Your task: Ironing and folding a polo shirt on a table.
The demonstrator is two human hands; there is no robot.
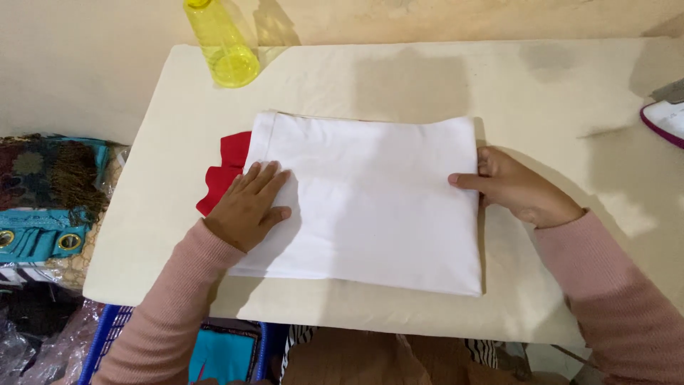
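Folding step: pressing + squaring folded white cloth [370,207] at centre of cream bench [556,93].
Left hand [246,207] lying flat, fingers spread, not gripping, pressing cloth's left edge w/ red garment [224,175] poking out beneath; right hand [516,187] pinching right edge btwn thumb + fingers. Likely next: holding edges aligned while folding over, keeping red piece tucked. Yellow bottle [224,46] at far edge.
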